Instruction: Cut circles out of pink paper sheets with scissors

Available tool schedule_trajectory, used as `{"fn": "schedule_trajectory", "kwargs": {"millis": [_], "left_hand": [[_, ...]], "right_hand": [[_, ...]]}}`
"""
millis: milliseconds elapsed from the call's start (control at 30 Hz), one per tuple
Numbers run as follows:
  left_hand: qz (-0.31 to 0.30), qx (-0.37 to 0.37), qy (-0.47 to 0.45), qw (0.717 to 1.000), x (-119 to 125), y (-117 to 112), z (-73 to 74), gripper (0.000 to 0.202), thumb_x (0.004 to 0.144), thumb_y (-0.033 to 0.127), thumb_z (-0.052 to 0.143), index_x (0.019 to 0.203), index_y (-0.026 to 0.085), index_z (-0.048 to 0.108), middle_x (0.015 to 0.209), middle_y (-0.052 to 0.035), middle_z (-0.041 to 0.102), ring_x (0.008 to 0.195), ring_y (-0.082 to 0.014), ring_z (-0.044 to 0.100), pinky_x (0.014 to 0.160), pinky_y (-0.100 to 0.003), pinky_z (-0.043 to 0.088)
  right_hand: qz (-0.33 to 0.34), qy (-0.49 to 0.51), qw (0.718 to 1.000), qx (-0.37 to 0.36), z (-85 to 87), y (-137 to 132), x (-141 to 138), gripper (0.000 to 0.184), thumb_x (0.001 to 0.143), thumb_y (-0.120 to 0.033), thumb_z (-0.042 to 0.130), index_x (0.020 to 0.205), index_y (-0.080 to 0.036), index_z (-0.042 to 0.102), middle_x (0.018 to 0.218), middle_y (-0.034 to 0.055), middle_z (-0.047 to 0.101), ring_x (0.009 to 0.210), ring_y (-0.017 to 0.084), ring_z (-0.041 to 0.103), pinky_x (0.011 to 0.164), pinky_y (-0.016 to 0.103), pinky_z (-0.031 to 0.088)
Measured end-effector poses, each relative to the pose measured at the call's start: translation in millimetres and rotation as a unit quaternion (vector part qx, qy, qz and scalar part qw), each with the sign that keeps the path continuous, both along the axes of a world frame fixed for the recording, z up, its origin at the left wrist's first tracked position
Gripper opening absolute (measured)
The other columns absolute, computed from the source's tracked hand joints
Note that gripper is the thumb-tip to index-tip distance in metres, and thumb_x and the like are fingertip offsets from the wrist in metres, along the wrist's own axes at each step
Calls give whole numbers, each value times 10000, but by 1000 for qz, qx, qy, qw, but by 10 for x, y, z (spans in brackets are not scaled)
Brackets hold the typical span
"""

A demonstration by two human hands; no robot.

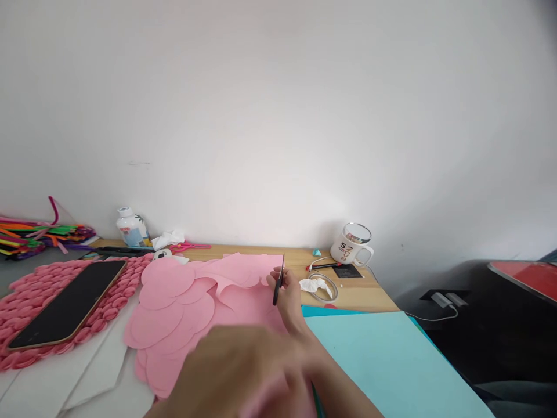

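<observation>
My right hand (288, 296) is closed around black-handled scissors (279, 284), their thin blades pointing up. It rests at the right edge of a cut pink paper sheet (250, 302), whose curved edges curl upward. Close to the camera, my left hand (243, 366) is a large blur in front of my right forearm. Something pink shows beneath it, but its fingers cannot be made out. Overlapping pink paper circles (163, 316) are heaped to the left of the sheet.
A phone (69, 302) lies on a pink textured mat (35, 284) at left. Behind stand a white bottle (131, 227) and colourful pipe cleaners (43, 235). Pink scissors (190, 246) lie near the wall. At right are a mug (351, 247), a coiled cable (333, 288) and light-blue paper (387, 360).
</observation>
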State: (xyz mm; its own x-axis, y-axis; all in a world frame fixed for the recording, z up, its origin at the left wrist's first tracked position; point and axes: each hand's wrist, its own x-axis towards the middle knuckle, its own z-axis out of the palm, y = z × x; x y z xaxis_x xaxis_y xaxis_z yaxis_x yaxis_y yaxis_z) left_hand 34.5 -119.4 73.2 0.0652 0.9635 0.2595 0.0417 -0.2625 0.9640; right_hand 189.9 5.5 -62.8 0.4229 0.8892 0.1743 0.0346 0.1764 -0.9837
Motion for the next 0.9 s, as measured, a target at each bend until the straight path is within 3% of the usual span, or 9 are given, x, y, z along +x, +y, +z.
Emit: {"fn": "schedule_trajectory", "kwargs": {"millis": [67, 133, 200, 300, 433, 667, 900], "left_hand": [[-9, -19, 34, 999, 39, 274, -117, 58, 648, 238, 692, 595, 249, 712, 620, -33, 681, 597, -206, 598, 594, -314, 510], [-14, -112, 66, 991, -9, 520, -318, 103, 675, 225, 676, 578, 191, 671, 615, -39, 663, 634, -197, 616, 666, -309, 525], [21, -224, -64, 972, -111, 664, -534, 71, 716, 182, 644, 751, 130, 678, 780, -91, 696, 796, -226, 657, 775, -334, 530], [128, -329, -195, 915, -240, 674, -725, 126, 774, 63, 537, 868, 50, 620, 908, -195, 680, 826, -242, 677, 789, -356, 535], [148, -433, -243, 855, -211, 630, -726, 134, 829, 67, 462, 894, 15, 567, 881, -250, 650, 750, -266, 689, 699, -386, 553], [168, -426, -240, 856, -30, 894, -821, 149, 820, 60, 506, 686, 99, 557, 687, -113, 628, 601, -158, 650, 604, -263, 539], [133, -381, -204, 892, 152, 1000, -847, 106, 665, 18, 676, 617, 96, 623, 523, -2, 603, 456, -73, 546, 439, -147, 431]], "right_hand": [[-7, 12, 1000, -3, -11, 16, 25, 264, 679, -303, 629, 892, -156, 575, 775, 54, 648, 738, 197, 625, 672, 317, 492], [-14, 21, 1000, -7, -30, 33, 50, 274, 678, -323, 634, 888, -155, 579, 748, 46, 649, 696, 190, 619, 615, 299, 481], [-22, 28, 999, -9, -50, 47, 67, 275, 668, -335, 643, 871, -159, 585, 724, 37, 651, 656, 182, 611, 561, 279, 463], [-30, 37, 999, -14, -71, 59, 69, 278, 648, -337, 657, 855, -163, 591, 726, 38, 657, 645, 179, 605, 530, 265, 441], [-31, 46, 998, -25, -77, 55, 53, 287, 632, -329, 664, 857, -165, 594, 758, 49, 664, 680, 187, 610, 543, 264, 432], [-36, 54, 997, -31, -101, 66, 63, 297, 620, -325, 669, 859, -163, 602, 730, 37, 663, 647, 177, 607, 540, 258, 431], [-42, 63, 997, -23, -124, 73, 55, 283, 628, -313, 666, 859, -159, 610, 714, 32, 659, 653, 174, 608, 572, 264, 454]]}}
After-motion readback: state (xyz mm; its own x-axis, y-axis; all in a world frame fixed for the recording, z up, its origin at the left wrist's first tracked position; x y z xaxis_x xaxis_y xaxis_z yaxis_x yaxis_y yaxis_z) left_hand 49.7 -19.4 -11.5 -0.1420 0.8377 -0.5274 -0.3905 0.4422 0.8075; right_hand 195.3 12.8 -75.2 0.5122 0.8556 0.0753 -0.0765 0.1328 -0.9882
